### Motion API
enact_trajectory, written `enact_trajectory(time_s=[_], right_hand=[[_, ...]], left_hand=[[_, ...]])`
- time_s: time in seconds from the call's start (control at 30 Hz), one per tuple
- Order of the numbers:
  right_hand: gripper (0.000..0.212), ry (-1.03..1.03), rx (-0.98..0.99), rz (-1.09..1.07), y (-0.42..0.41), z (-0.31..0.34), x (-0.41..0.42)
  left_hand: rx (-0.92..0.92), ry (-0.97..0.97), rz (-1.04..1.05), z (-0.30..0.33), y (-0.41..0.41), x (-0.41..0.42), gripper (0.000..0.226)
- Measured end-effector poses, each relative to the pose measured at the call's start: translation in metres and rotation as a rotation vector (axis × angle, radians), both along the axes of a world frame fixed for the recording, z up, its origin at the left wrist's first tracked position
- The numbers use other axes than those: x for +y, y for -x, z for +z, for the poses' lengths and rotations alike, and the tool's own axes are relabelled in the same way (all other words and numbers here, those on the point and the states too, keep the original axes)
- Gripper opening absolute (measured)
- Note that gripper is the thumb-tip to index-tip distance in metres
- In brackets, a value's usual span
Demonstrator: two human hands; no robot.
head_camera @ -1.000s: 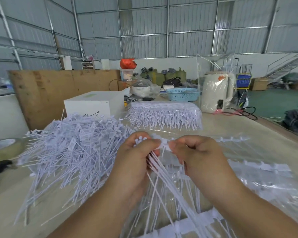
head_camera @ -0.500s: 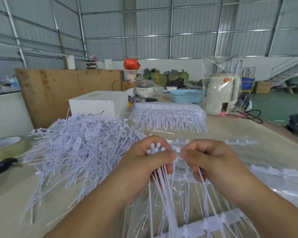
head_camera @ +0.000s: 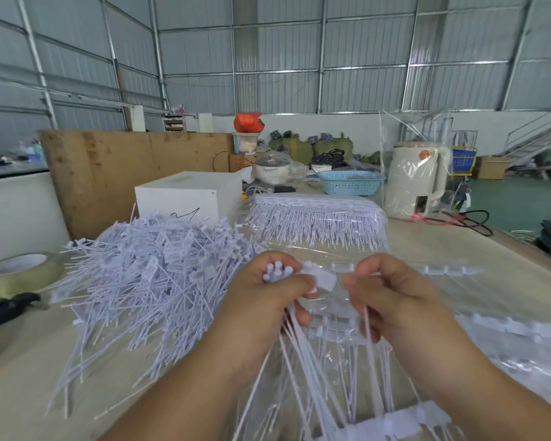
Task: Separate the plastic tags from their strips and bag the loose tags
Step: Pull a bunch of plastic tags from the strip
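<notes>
From my head camera, my left hand (head_camera: pixel 268 294) grips a bundle of loose tags (head_camera: pixel 299 338), their tips poking up past my fingers. My right hand (head_camera: pixel 395 297) pinches a thin stem of the tag strip (head_camera: pixel 404 418) hanging below. The heap of separated tags (head_camera: pixel 147 265) lies on the surface (head_camera: pixel 29 393) to my left, with a packed bag of strips (head_camera: pixel 318 221) beyond. If my left grip loosens, I judge the bundle could fan out and snag in the clear plastic sheet (head_camera: pixel 315 354).
</notes>
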State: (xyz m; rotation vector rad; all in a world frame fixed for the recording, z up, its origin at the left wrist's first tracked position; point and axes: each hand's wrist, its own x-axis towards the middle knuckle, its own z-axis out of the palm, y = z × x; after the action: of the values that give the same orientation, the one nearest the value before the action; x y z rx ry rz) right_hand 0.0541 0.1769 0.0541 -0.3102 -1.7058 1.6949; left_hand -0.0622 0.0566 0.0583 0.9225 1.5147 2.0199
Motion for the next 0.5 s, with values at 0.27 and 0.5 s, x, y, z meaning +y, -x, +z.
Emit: enact_trajectory(time_s=[0.27, 0.5], right_hand=[[0.036, -0.221, 0.0, -0.02, 0.003, -0.006, -0.015], [0.019, -0.437, -0.061, -0.175, 0.013, -0.016, -0.014]], left_hand=[[-0.018, -0.015, -0.134, -0.007, -0.011, 0.008, 0.016], [-0.176, -0.06, -0.313, -0.009, -0.007, 0.01, 0.031]])
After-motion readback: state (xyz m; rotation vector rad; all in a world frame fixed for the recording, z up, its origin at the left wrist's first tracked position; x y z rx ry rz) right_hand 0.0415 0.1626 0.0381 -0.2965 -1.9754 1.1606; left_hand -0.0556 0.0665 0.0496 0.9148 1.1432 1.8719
